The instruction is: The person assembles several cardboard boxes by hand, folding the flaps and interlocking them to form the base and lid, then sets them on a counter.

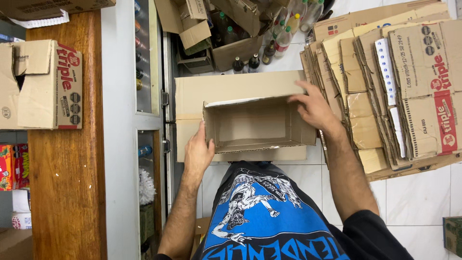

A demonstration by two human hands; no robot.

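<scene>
An empty brown cardboard box (250, 123) hangs open in front of my chest, its flaps spread outward. My left hand (198, 150) grips the box's left wall near the bottom corner. My right hand (313, 108) is on the upper right corner, fingers spread over the far flap. The inside of the box shows bare cardboard.
A stack of flattened cardboard boxes (399, 91) leans at the right on the white tiled floor. Glass and plastic bottles (269, 41) and torn cartons stand beyond the box. A wooden counter (65, 183) with another printed carton (41, 84) is at the left, beside a glass-door cooler (144, 72).
</scene>
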